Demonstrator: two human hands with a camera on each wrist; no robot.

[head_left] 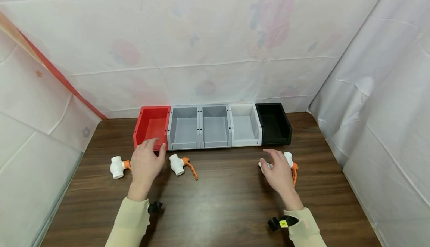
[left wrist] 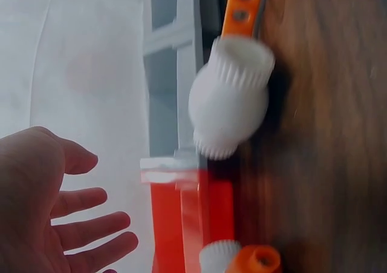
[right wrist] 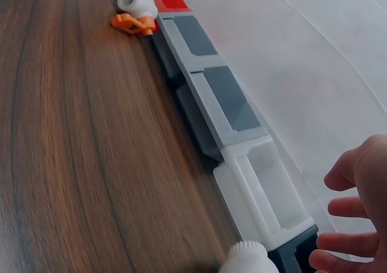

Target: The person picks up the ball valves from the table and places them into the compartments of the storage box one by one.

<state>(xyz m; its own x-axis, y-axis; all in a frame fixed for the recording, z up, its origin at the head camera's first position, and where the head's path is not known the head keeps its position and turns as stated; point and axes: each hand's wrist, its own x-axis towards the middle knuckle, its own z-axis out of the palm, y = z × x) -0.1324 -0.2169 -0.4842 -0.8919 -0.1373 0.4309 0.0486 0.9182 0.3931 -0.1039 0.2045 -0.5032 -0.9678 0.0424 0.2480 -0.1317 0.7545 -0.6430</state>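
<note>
My left hand (head_left: 146, 163) hovers over the table in front of the red bin (head_left: 152, 125), fingers loosely spread and holding nothing. To its left lies a white plastic ball valve (head_left: 117, 167), its orange handle partly hidden by the hand. On its right is a second white ball valve (head_left: 177, 164) with an orange lever handle (head_left: 192, 169). My right hand (head_left: 279, 172), also with spread fingers and nothing in them, is above a third white ball valve (head_left: 288, 158) and covers much of it. The left wrist view shows a ball valve (left wrist: 230, 97) apart from the left fingers (left wrist: 97, 230).
Along the back of the brown wooden table (head_left: 215, 202) runs a row of bins: red, two grey (head_left: 184, 146) (head_left: 215, 144), white (head_left: 246, 142) and black (head_left: 276, 141). White cloth (head_left: 208, 45) hangs behind and at both sides.
</note>
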